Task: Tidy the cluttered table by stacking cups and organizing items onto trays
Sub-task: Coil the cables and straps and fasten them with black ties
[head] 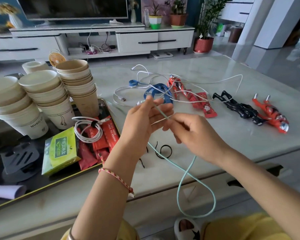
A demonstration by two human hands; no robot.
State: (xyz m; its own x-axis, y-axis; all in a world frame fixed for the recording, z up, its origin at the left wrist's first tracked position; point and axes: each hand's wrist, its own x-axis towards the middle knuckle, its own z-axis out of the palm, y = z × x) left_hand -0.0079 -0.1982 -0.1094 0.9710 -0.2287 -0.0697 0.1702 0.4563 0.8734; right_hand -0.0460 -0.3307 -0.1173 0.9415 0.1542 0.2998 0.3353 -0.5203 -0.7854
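Above near counter (215, 144) edge, left grip (145, 118) held plug end of green cable (215, 200); right grip (194, 134) pinched cord just beside. Slack hung looped below both, probably for coiling before tray (47, 185), left of left grip.

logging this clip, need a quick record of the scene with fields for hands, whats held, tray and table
left hand: pinches one end of the mint cable
right hand: pinches the same cable further along
slack: hangs in a loop below the table edge
tray: cup stacks, coiled white cable, green box, red packets
table top: loose white cables, blue lanyard, three toy figures, black hair ties
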